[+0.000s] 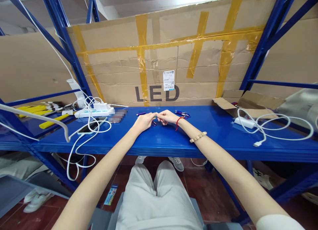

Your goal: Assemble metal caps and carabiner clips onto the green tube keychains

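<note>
My left hand (pixel 144 120) and my right hand (pixel 167 116) meet over the middle of the blue metal shelf (pixel 159 140). Both are pinched together on a small blue pen-like item (pixel 141 114) whose end sticks out to the left of my left hand. A small dark ring or loop (pixel 154 124) hangs just below my fingertips. My right wrist carries a red string and a bead bracelet. A few more small blue and red items (pixel 183 114) lie just beyond my right hand.
A white power strip (pixel 95 111) with chargers and white cables sits at the left, beside a phone (pixel 90 126). Yellow items (pixel 51 121) lie farther left. An open cardboard box (pixel 244 101) and a white charger with coiled cable (pixel 269 122) are at the right. A taped cardboard sheet marked LED (pixel 159 58) backs the shelf.
</note>
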`<state>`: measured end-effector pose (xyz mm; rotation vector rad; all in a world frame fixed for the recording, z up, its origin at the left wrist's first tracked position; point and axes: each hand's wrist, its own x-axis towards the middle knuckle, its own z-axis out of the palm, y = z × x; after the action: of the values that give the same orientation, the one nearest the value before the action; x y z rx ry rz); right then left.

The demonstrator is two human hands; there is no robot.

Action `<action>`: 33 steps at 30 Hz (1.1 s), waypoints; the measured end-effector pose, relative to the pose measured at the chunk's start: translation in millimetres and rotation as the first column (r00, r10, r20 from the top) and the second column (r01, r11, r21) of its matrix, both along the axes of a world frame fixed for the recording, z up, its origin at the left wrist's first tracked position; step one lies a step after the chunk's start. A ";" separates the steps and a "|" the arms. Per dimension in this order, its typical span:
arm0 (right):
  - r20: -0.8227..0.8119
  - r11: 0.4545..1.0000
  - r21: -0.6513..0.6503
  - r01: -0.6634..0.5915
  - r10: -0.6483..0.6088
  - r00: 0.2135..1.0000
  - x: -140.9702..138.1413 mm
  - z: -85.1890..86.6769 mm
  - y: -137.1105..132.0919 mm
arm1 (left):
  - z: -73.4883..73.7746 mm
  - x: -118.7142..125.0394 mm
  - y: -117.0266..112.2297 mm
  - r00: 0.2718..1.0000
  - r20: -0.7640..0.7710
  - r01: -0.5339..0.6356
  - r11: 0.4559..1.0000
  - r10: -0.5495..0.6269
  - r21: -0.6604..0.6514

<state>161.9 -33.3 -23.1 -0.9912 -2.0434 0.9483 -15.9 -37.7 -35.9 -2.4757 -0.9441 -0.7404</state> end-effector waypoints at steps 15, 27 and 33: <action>-0.154 0.934 0.299 0.195 -0.155 0.976 6.8 -2.1 13.9 | 2.7 -1.4 4.2 0.991 0.028 -0.130 0.990 0.131 -0.050; -0.112 0.901 0.406 0.150 -0.114 0.987 9.9 4.0 9.7 | 4.4 -1.6 -2.4 0.997 0.023 -0.068 0.995 0.069 -0.070; -0.115 0.884 0.430 0.185 -0.150 0.982 6.8 1.9 10.6 | 5.4 -1.5 -2.6 0.991 0.063 -0.108 0.991 0.114 -0.084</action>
<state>168.6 -22.7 -21.3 -0.8485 -1.9469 0.3968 -17.4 -40.4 -30.5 -2.4567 -1.1481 -0.7676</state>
